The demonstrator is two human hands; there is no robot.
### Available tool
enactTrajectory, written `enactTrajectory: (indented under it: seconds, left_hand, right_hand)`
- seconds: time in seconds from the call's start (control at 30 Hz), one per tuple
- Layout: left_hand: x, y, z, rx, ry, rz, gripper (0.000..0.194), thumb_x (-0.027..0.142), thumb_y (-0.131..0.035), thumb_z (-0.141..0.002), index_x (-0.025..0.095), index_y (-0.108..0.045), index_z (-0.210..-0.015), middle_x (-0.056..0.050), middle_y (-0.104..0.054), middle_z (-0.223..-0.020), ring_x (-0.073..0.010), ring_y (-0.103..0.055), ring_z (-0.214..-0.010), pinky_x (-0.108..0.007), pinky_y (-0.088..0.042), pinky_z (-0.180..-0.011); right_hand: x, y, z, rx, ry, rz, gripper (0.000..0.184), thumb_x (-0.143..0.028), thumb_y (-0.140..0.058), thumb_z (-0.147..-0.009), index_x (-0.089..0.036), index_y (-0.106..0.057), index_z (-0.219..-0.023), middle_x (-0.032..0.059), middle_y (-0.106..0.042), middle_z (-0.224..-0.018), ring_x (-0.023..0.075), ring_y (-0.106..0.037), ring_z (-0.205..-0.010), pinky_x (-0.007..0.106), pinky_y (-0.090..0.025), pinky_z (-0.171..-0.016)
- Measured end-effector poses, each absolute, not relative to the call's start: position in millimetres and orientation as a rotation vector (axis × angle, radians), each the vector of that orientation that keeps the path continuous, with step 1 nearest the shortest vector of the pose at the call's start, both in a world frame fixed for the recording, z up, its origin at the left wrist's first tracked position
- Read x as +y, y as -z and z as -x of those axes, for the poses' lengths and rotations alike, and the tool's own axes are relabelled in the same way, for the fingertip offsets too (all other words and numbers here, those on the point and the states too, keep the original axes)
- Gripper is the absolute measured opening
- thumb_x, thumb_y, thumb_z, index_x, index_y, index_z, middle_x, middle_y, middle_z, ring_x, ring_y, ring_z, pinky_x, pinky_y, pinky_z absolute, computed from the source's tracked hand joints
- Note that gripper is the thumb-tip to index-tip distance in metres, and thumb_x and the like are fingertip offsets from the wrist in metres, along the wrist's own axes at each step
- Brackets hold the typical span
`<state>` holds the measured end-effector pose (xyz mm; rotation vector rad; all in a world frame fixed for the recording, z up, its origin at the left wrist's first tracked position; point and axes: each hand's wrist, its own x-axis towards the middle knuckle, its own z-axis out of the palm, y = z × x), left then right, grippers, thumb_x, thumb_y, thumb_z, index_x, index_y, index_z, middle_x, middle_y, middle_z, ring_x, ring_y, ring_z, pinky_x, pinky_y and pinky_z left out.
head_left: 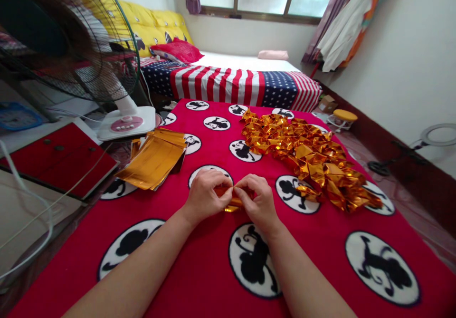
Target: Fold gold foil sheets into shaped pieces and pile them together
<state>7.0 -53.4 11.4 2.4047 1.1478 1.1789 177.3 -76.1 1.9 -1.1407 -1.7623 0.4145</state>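
Both hands meet over the middle of the red cloth, pinching a piece of gold foil paper between them. My left hand grips its left part with thumb and forefinger. On the other side, my right hand pinches it too, and the fingertips of the two hands almost touch. Much of the piece is hidden behind the fingers. To the left lies a stack of flat gold foil sheets. A heap of folded gold foil pieces spreads over the cloth at the right.
The red cloth with monkey prints covers the surface. A fan stands at the left beside a red panel. Behind is a bed with a striped cover. A yellow stool and a ring light are at the right.
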Motion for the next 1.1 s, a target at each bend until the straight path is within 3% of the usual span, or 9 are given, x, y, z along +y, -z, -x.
enactTrajectory:
  seconds: [0.33, 0.57, 0.67, 0.73, 0.9, 1.1]
  left_hand:
    - [-45, -12, 6, 1.236, -1.253, -2.212, 0.009, 0.015, -0.064, -0.075, 0.019, -0.067, -0.067, 0.0, -0.071, -0.072, -0.0147, -0.064, -0.07, -0.029, -0.042, -0.073]
    - [-40, -16, 20, 1.374, -1.385, -1.843, 0.013, 0.022, -0.059, -0.079, 0.016, -0.066, -0.069, 0.0, -0.066, -0.066, -0.0125, -0.057, -0.062, -0.024, -0.042, -0.062]
    - [-42, -16, 13, 1.303, -1.321, -1.854, 0.015, 0.029, -0.063, -0.081, 0.016, -0.07, -0.087, -0.002, -0.07, -0.08, -0.0128, -0.06, -0.069, -0.023, -0.044, -0.066]
    - [-44, -13, 5, 1.204, -1.232, -1.844, 0.03, 0.034, -0.071, -0.077, 0.017, -0.07, -0.102, -0.004, -0.073, -0.09, -0.014, -0.062, -0.072, -0.023, -0.047, -0.066]
    - [-46, -4, -8, 1.115, -1.115, -1.738, 0.023, 0.037, -0.068, -0.081, 0.015, -0.075, -0.08, -0.005, -0.073, -0.074, -0.0163, -0.065, -0.066, -0.023, -0.048, -0.059]
    - [-44, -2, -3, 1.175, -1.176, -1.662, 0.024, 0.037, -0.069, -0.08, 0.014, -0.077, -0.079, -0.006, -0.074, -0.072, -0.0177, -0.066, -0.065, -0.023, -0.05, -0.058]
  right_hand:
    - [-76, -4, -187, -1.671, -0.424, 1.177, 0.013, -0.016, -0.063, -0.084, -0.021, -0.062, -0.071, -0.001, -0.061, -0.071, 0.0152, -0.054, -0.071, 0.031, -0.037, -0.072]
    - [-74, -2, -195, -1.385, -0.586, 1.21, 0.014, -0.024, -0.061, -0.086, -0.02, -0.061, -0.072, -0.0011, -0.056, -0.07, 0.0134, -0.05, -0.064, 0.027, -0.037, -0.06]
    - [-75, -2, -190, -1.355, -0.69, 1.195, 0.016, -0.028, -0.062, -0.085, -0.019, -0.061, -0.072, -0.001, -0.056, -0.068, 0.0128, -0.05, -0.063, 0.025, -0.037, -0.058]
    - [-77, -3, -185, -1.364, -0.736, 1.191, 0.017, -0.03, -0.063, -0.085, -0.019, -0.061, -0.072, -0.0008, -0.057, -0.069, 0.0127, -0.051, -0.063, 0.025, -0.038, -0.058]
    - [-78, -4, -181, -1.379, -0.771, 1.198, 0.015, -0.03, -0.066, -0.083, -0.019, -0.066, -0.073, -0.0002, -0.063, -0.07, 0.0134, -0.057, -0.065, 0.024, -0.044, -0.061]
    - [-74, -1, -185, -1.27, -0.836, 1.237, 0.013, -0.03, -0.069, -0.079, -0.018, -0.072, -0.075, 0.0019, -0.071, -0.072, 0.016, -0.063, -0.067, 0.026, -0.048, -0.064]
